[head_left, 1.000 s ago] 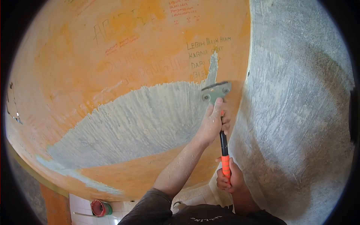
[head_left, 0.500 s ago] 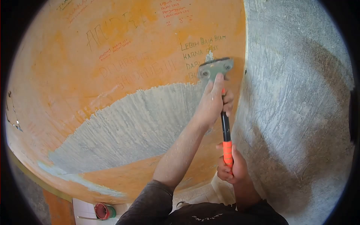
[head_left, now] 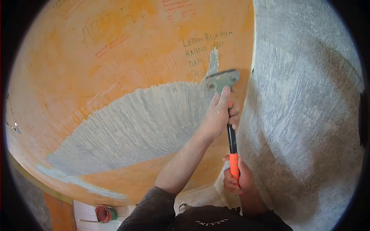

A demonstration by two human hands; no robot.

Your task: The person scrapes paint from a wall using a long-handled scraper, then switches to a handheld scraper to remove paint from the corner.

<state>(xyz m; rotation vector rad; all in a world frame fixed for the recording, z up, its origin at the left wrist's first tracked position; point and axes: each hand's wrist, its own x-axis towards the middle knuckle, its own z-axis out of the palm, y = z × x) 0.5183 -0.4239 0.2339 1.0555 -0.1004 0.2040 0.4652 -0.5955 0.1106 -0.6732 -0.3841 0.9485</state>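
Observation:
A long-handled scraper [head_left: 222, 80] with a wide grey-green head lies against the orange painted wall [head_left: 142, 34], just below and right of the handwritten lettering. My left hand [head_left: 220, 113] is wrapped round the upper shaft, its thumb up against the head. Lower down, my right hand [head_left: 238, 178] grips the orange end of the handle. A narrow bare grey streak runs up from the blade through the letters. Left of the scraper spreads a large scraped grey patch [head_left: 135, 123] with a ragged upper edge.
A rough grey wall [head_left: 304, 96] meets the orange wall at a corner on the right. At the bottom left, a red and green bucket [head_left: 105, 213] stands on white tiles, with a thin stick beside it. Red and green writing covers parts of the orange wall.
The scraper and both my hands have moved down. The grey streak above the blade shows longer, cutting through the lettering. The view has shifted slightly.

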